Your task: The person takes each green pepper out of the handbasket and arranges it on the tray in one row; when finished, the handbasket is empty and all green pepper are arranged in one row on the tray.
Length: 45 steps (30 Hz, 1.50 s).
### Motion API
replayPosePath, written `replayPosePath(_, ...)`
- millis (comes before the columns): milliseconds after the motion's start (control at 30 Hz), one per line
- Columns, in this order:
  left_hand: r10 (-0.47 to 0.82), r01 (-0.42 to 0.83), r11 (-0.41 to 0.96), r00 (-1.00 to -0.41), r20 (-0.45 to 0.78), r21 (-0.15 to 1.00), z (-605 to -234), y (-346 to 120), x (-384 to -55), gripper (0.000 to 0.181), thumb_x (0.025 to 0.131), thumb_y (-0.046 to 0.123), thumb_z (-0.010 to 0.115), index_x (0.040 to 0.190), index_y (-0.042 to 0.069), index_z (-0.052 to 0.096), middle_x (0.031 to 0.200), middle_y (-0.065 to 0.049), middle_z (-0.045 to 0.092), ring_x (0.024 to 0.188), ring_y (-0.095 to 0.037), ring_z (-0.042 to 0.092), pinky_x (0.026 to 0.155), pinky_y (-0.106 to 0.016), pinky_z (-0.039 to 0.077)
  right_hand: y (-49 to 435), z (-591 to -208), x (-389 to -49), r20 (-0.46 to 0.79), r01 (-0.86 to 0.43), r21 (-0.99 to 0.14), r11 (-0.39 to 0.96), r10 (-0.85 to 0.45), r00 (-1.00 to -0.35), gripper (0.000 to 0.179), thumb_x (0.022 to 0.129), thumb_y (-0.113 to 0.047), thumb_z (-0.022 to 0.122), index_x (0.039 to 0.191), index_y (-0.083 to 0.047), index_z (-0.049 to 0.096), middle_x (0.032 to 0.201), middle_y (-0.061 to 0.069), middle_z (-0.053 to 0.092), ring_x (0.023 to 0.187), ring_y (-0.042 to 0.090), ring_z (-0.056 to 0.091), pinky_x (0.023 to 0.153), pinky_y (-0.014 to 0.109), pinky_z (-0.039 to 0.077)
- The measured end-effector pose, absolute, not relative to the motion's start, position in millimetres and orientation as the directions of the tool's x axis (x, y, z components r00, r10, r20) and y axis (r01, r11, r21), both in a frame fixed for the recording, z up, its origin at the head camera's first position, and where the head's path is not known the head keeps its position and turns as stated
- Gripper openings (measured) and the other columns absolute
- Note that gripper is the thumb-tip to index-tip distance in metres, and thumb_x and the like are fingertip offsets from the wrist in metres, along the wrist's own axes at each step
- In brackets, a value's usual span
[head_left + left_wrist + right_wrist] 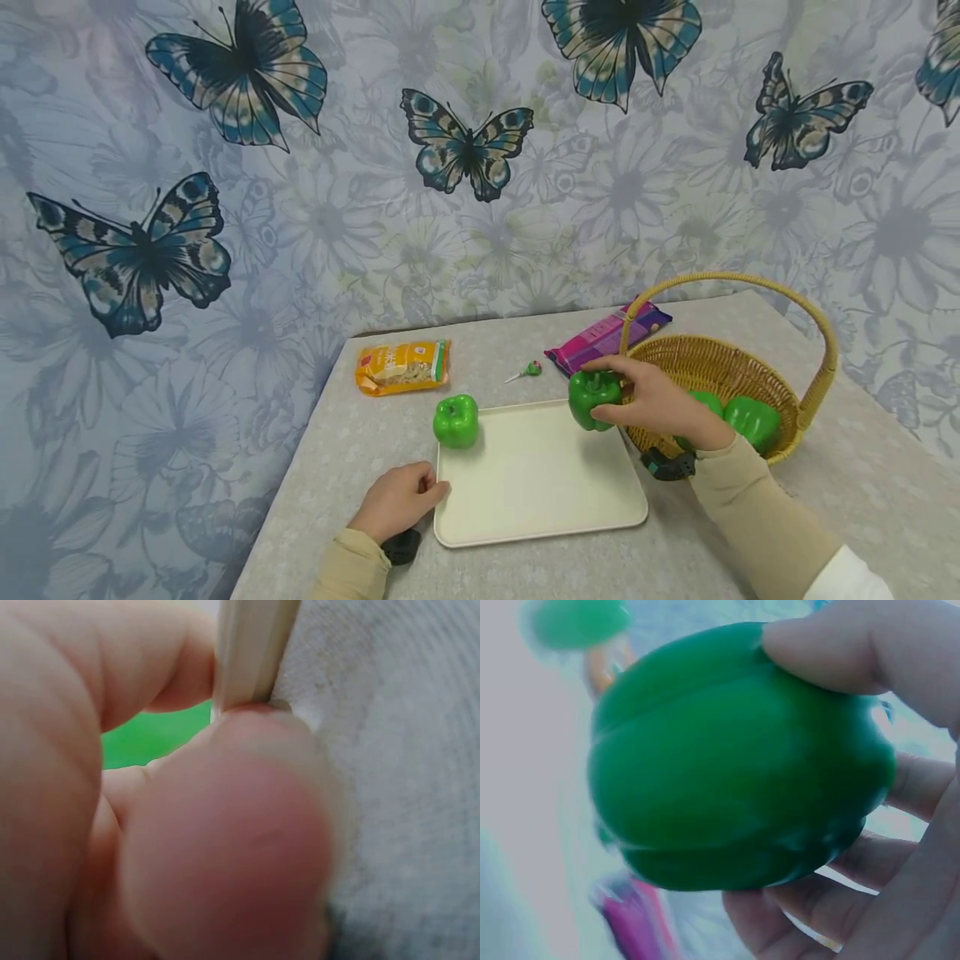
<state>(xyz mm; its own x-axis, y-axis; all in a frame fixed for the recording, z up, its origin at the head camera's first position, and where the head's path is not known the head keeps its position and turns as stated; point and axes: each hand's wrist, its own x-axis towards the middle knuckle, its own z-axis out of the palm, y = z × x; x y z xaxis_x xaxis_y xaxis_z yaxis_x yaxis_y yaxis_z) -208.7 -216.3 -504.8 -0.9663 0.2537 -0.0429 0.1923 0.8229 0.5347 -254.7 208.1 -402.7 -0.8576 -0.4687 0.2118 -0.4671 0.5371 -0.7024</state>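
Note:
My right hand (651, 402) grips a green bell pepper (592, 400) between thumb and fingers, over the far right corner of a cream tray (540, 483). The held pepper (735, 765) fills much of the right wrist view. At the tray's left side, my left hand (401, 498) holds the rim, its thumb lying along it; the left wrist view shows the tray edge (251, 652) between curled fingers and thumb. Another green bell pepper (456, 422) sits at the tray's far left corner.
A wicker basket (720, 362) with a tall handle stands to the right, green peppers (752, 422) inside. Behind the tray lie an orange food packet (402, 367), a small green-topped pick (531, 368) and a purple packet (596, 340). A butterfly-patterned wall covering (480, 250) rises behind the table.

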Motion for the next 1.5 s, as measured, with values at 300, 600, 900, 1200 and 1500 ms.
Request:
replayPosePath(300, 0.271, 0.200, 0.816, -0.961, -0.052, 0.542, -505.0, -212.9, -211.6, 0.033, 0.096, 0.043, 0.068, 0.074, 0.021, 0.057, 0.060, 0.009, 0.048, 0.055, -0.010, 0.047, 0.053, -0.027, 0.034, 140.4, -439.4, -275.0, 0.208, -0.488, -0.755, 0.438, -0.546, -0.812, 0.060, 0.086, -0.030, 0.084, 0.140, -0.016, 0.060, 0.134, 0.007, 0.063, 0.108, 0.021, 0.062, 0.088, 0.042, 0.055)
replayPosePath(600, 0.273, 0.205, 0.816, -0.961, -0.048, 0.541, -505.8, -211.2, -214.1, 0.034, 0.096, 0.044, 0.068, 0.073, 0.022, 0.057, 0.060, 0.009, 0.049, 0.054, -0.010, 0.047, 0.052, -0.027, 0.035, 101.0, -465.6, -295.4, 0.234, -0.518, -0.732, 0.442, -0.552, -0.801, 0.062, 0.088, -0.030, 0.083, 0.142, -0.014, 0.058, 0.142, 0.008, 0.060, 0.116, 0.022, 0.062, 0.090, 0.045, 0.056)
replayPosePath(900, 0.280, 0.218, 0.816, -0.959, -0.037, 0.535, -506.5, -213.1, -213.2, 0.034, 0.096, 0.044, 0.068, 0.073, 0.022, 0.057, 0.060, 0.009, 0.049, 0.054, -0.010, 0.047, 0.052, -0.027, 0.035, 89.1, -476.7, -298.0, 0.229, -0.493, -0.770, 0.406, -0.545, -0.807, 0.062, 0.088, -0.026, 0.084, 0.142, -0.013, 0.058, 0.141, 0.010, 0.060, 0.119, 0.027, 0.063, 0.092, 0.043, 0.055)
replayPosePath(1200, 0.277, 0.210, 0.817, -0.960, -0.045, 0.536, -507.9, -218.5, -212.0, 0.034, 0.096, 0.045, 0.068, 0.074, 0.022, 0.057, 0.061, 0.009, 0.050, 0.055, -0.010, 0.047, 0.052, -0.027, 0.035, 81.3, -485.3, -299.4, 0.212, -0.466, -0.790, 0.399, -0.535, -0.818, 0.065, 0.087, -0.023, 0.084, 0.145, -0.012, 0.055, 0.146, 0.012, 0.056, 0.125, 0.029, 0.060, 0.097, 0.045, 0.054)
replayPosePath(1500, 0.279, 0.213, 0.807, -0.959, -0.038, 0.550, -508.0, -224.3, -211.0, 0.034, 0.097, 0.046, 0.067, 0.074, 0.022, 0.057, 0.061, 0.010, 0.049, 0.054, -0.009, 0.047, 0.052, -0.027, 0.035, 76.5, -487.3, -303.0, 0.213, -0.489, -0.762, 0.425, -0.548, -0.809, 0.065, 0.087, -0.027, 0.084, 0.145, -0.015, 0.056, 0.145, 0.010, 0.057, 0.124, 0.027, 0.060, 0.093, 0.042, 0.055)
